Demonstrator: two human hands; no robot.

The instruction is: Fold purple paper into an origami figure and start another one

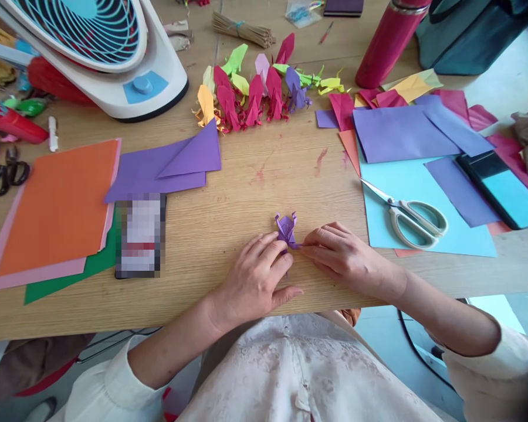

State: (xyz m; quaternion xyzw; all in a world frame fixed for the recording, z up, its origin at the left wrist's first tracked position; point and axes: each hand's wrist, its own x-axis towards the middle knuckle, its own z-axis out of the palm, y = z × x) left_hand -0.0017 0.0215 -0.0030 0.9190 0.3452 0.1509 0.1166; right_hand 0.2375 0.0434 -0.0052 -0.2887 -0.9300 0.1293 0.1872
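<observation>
A small purple origami figure (286, 228) lies on the table in front of me, with two thin curled limbs pointing away from me. My left hand (261, 272) holds it down from the left, its fingertips on the paper and its thumb apart. From the right, my right hand (347, 249) pinches a thin purple limb of the figure between thumb and fingers. The figure's near part is partly covered by my left fingers. Further back stands a group of finished origami figures (254, 97) in red, purple, green, yellow and orange.
Purple paper (158, 164), orange sheets (61, 205) and a phone (141, 234) lie left. White-handled scissors (416, 223) rest on light-blue paper (378, 234) at right. A fan (149, 64), black scissors (9, 173) and a red bottle (389, 44) stand or lie further out.
</observation>
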